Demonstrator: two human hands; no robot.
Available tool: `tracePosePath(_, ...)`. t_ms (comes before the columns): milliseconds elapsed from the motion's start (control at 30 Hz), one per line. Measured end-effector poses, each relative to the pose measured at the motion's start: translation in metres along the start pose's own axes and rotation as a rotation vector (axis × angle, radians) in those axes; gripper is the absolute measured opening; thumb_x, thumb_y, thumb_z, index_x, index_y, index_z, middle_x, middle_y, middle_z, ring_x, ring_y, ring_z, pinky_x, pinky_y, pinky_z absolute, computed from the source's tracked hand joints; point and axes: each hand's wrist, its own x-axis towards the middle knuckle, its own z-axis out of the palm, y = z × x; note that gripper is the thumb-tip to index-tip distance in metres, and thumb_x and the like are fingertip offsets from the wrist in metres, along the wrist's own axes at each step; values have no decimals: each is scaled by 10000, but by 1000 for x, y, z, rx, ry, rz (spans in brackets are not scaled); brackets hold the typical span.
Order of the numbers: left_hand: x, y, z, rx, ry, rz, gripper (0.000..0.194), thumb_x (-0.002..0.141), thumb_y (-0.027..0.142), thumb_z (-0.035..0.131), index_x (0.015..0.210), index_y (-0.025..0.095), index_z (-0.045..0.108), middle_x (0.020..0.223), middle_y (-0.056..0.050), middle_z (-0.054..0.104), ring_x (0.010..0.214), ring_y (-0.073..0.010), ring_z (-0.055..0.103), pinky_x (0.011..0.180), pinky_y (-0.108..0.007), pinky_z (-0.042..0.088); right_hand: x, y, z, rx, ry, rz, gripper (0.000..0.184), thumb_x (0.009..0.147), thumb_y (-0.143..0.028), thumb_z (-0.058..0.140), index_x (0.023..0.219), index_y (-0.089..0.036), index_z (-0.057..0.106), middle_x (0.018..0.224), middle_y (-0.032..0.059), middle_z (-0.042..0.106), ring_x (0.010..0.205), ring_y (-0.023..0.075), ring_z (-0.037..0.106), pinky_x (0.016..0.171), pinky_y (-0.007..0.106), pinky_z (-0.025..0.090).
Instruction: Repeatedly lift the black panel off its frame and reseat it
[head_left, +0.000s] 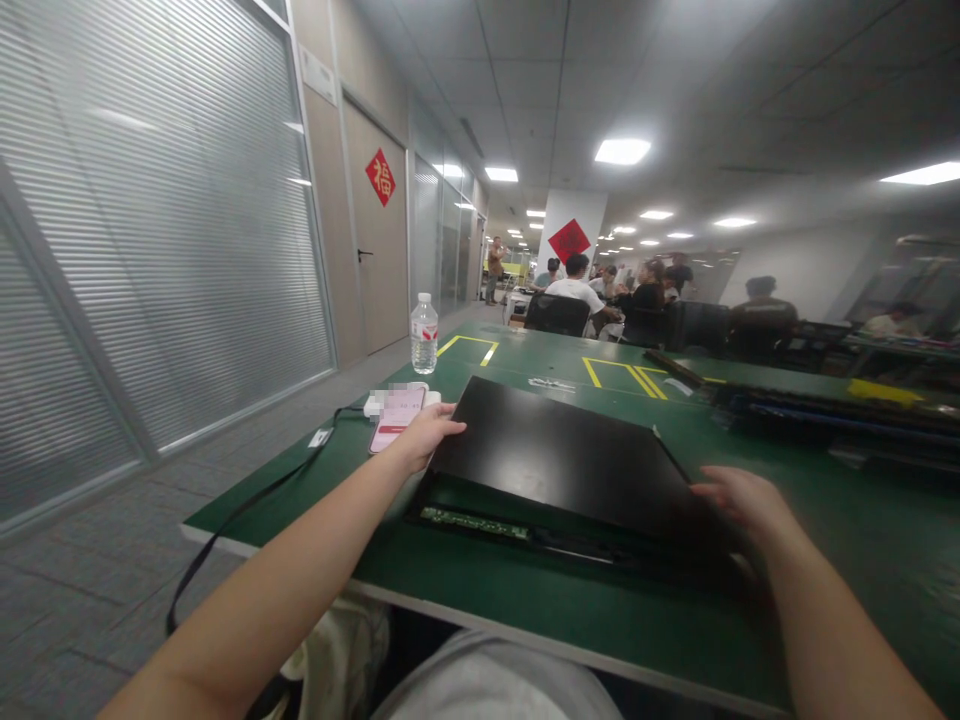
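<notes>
A flat black LCD screen panel [555,450] is tilted over the table, its near edge raised a little. My left hand [431,435] pinches its left edge, thumb on top. At the right edge my right hand [739,495] grips the panel, its fingers partly blurred and partly hidden. Under the near edge lies a dark thin frame [585,552], with a strip of green circuit board [476,523] showing along it. Whether panel and frame are joined at the far side cannot be seen.
The green table [525,615] bears a water bottle [424,335], a phone [397,420] and a black cable [247,500] on the left. Dark strips [810,415] are piled at the right. Yellow tape [622,365] marks the far side. Several people sit beyond.
</notes>
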Motion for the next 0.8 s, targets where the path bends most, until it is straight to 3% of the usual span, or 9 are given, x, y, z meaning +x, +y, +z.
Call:
tracePosePath(400, 3, -8, 2, 121, 27, -8, 286, 603, 26, 768, 806, 163, 620, 672, -34, 718, 585, -212, 687, 592, -308, 532, -6, -6, 2, -185, 43, -2, 109, 673, -271, 654, 744, -189, 638, 659, 114, 733, 492, 160, 498, 449, 268, 357)
tracePosePath(600, 4, -9, 0, 133, 10, -21, 256, 602, 27, 745, 786, 166, 636, 658, -37, 720, 566, -205, 678, 555, -296, 525, -2, -3, 2, -194, 41, -33, 141, 670, -270, 656, 776, -178, 669, 642, 105, 723, 616, 218, 617, 553, 303, 433)
tracePosePath(800, 4, -4, 0, 124, -2, -17, 170, 599, 64, 732, 661, 175, 618, 526, -15, 656, 447, -180, 611, 459, -264, 465, -14, -13, 3, -204, 58, -1, 80, 700, -258, 649, 740, -190, 660, 628, 90, 719, 561, 190, 561, 558, 306, 428)
